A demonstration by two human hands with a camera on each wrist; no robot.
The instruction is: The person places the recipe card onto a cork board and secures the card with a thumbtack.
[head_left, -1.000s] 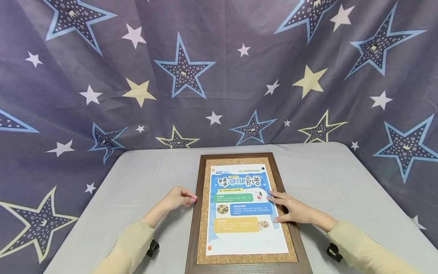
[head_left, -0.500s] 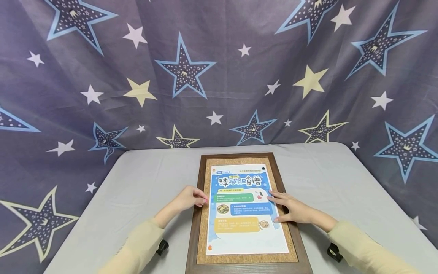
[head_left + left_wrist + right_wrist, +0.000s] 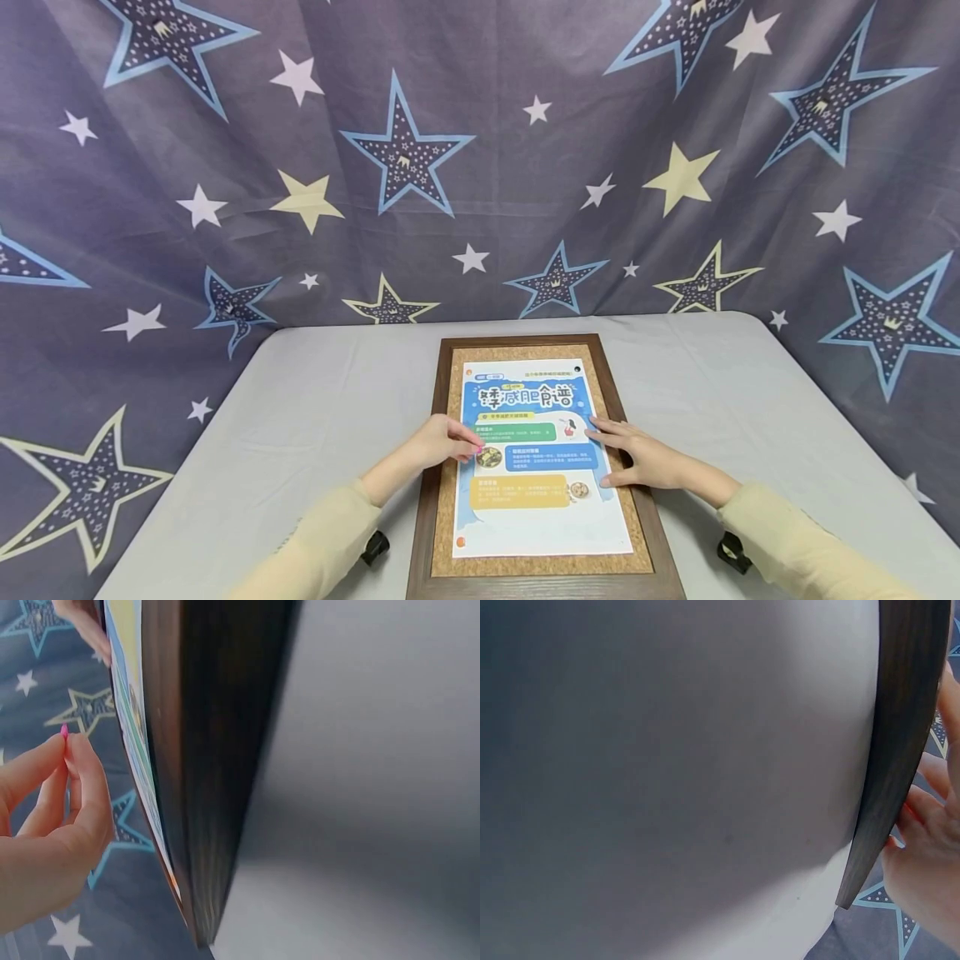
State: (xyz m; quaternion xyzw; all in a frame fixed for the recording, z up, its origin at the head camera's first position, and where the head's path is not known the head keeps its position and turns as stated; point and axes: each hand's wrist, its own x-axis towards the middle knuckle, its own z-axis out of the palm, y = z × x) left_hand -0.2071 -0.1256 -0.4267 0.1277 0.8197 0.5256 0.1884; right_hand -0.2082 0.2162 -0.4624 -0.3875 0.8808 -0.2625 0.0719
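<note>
A printed poster [image 3: 540,529] with blue, green and yellow blocks lies on a cork board [image 3: 540,568] in a dark wooden frame [image 3: 426,517]. Between thumb and fingertips my left hand [image 3: 442,442] pinches a small pink push pin [image 3: 64,730], over the poster's left side. My right hand [image 3: 645,458] rests on the poster's right edge, fingers spread, its palm side over the frame. Round pins mark three poster corners: an orange pin [image 3: 461,542] at lower left, a black pin [image 3: 577,368] at upper right and a pale orange pin [image 3: 468,372] at upper left.
The framed board lies on a table with a light grey cloth [image 3: 360,375]. Behind it hangs a dark curtain [image 3: 495,167] patterned with stars. A black wrist strap [image 3: 375,547] shows below the left sleeve, and another black strap [image 3: 732,552] below the right.
My left hand has moved right with the pink push pin, from the frame's left edge to over the poster. My right hand has stayed in place.
</note>
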